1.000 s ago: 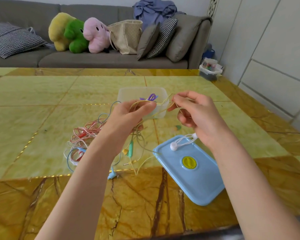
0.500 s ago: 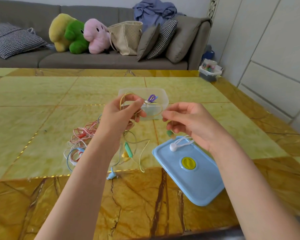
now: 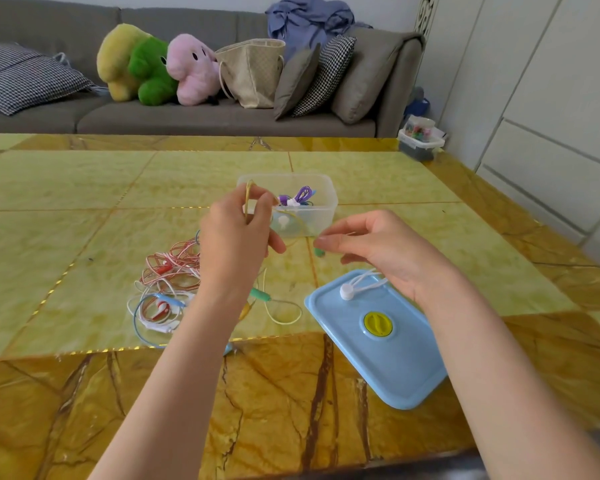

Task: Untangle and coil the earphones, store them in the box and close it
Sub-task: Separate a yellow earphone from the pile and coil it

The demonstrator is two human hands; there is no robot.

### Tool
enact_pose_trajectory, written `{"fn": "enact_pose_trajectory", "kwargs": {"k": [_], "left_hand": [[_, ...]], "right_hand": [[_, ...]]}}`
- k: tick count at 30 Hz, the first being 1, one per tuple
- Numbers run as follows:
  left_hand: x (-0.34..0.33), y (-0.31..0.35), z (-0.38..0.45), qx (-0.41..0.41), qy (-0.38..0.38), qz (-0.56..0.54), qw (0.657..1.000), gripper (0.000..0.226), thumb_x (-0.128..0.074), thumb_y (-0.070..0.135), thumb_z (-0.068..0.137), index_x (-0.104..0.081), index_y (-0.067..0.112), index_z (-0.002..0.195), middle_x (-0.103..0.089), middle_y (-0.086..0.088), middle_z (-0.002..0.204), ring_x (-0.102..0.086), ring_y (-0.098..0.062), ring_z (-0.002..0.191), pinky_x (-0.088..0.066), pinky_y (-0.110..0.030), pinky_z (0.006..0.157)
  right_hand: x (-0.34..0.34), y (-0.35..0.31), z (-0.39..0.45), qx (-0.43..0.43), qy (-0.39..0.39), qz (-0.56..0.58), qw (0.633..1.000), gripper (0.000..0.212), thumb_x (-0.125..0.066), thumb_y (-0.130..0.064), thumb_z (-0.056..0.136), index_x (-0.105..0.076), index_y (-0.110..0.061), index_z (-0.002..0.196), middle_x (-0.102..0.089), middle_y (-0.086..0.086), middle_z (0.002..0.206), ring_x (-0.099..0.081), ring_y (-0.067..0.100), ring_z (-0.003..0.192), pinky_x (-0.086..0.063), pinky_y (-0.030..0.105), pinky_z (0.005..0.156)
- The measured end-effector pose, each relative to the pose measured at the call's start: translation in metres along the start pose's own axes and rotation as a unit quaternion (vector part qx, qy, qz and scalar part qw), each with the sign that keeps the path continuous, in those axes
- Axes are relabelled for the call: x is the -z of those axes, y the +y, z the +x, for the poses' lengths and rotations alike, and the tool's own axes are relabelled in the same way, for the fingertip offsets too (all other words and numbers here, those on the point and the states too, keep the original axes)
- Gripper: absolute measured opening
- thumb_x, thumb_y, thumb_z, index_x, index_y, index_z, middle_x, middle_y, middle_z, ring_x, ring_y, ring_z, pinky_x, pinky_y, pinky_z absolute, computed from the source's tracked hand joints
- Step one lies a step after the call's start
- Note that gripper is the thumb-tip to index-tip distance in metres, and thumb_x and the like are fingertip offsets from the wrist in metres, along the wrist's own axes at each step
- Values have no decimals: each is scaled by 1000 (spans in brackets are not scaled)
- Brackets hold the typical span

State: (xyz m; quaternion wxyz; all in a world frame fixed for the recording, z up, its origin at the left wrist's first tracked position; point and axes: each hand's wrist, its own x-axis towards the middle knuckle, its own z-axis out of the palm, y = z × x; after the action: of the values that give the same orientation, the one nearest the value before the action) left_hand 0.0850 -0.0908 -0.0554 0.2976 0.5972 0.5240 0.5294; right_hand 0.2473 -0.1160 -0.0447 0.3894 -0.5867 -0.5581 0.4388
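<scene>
My left hand holds a small coil of the yellow earphone cable, raised just in front of the clear plastic box. My right hand pinches the same yellow cable near its fingertips, level with the box's front wall. The rest of the yellow cable hangs to the table with a green piece on it. A coiled purple earphone lies inside the box. The blue lid with a yellow button lies at the right, a white earphone on it.
A tangle of red, white and blue earphones lies left of my left arm. The green and amber marble table stretches back to a grey sofa with plush toys, cushions and a bag. A small bin stands at the far right.
My left hand rose and moved toward the box while winding the yellow cable. My right hand dropped lower and to the right, and the cable hanging below got shorter.
</scene>
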Motion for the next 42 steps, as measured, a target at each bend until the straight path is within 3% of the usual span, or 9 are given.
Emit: {"fn": "enact_pose_trajectory", "kwargs": {"k": [6,14,18,23,27,32,34,38,42], "left_hand": [[-9,4,-7,-21,-69,50,996,17,-43,25,97,-55,20,86,-58,3,41,-39,-8,34,-31,-12,37],[-15,11,-9,35,-92,-57,994,19,-40,21,99,-55,15,87,-56,1,40,-39,-7,33,-32,-14,38],[-15,13,-9,49,-110,-89,989,20,-41,17,99,-55,13,86,-54,0,38,-41,-6,31,-32,-14,36],[-12,11,-7,27,-97,-19,995,21,-46,25,96,-63,22,84,-58,1,40,-35,-8,29,-30,-14,35],[-8,11,-4,20,-85,-42,995,23,-48,23,95,-63,24,77,-52,2,36,-32,-7,28,-28,-13,34],[-2,14,-3,32,-97,-100,990,25,-47,18,96,-63,19,77,-47,3,35,-30,-6,28,-25,-12,33],[-2,14,-4,41,-106,-103,988,24,-46,18,97,-63,18,78,-49,2,35,-31,-6,28,-25,-12,33],[1,13,-3,81,-148,-65,983,26,-41,20,98,-61,14,82,-59,-1,42,-39,-7,29,-27,-13,34],[1,6,-2,153,-208,-33,966,32,-33,25,101,-58,10,89,-68,-4,54,-53,-8,37,-29,-16,37]], "right_hand": [[-4,-6,-2,-1,0,251,968,4,-64,1,82,-67,-2,81,-67,2,62,-60,5,52,-48,12,52],[-4,-4,-1,29,42,144,988,8,-70,-3,79,-66,-11,79,-67,1,74,-62,9,67,-51,18,62],[-9,-6,-2,34,20,157,987,15,-66,5,80,-58,-9,78,-66,6,70,-63,12,58,-48,17,55],[-15,-8,-1,105,111,-49,987,22,-61,6,77,-56,-16,78,-63,-4,79,-63,13,53,-38,13,46],[-14,-10,-2,97,23,7,995,25,-60,10,78,-60,-9,94,-68,2,92,-63,12,56,-44,16,50],[-5,-6,-8,26,-138,139,980,34,-62,-2,85,-55,-5,118,-67,11,104,-68,25,94,-54,29,84],[-7,-4,-5,25,-86,131,987,21,-59,-13,90,-60,-9,110,-68,12,108,-67,20,94,-52,32,92],[-3,3,7,64,201,43,977,15,-57,-21,90,-66,-22,78,-72,9,92,-67,24,94,-49,43,95],[8,-1,7,151,317,65,934,12,-64,-9,82,-69,-19,87,-69,-9,87,-62,1,80,-47,14,74]]}}
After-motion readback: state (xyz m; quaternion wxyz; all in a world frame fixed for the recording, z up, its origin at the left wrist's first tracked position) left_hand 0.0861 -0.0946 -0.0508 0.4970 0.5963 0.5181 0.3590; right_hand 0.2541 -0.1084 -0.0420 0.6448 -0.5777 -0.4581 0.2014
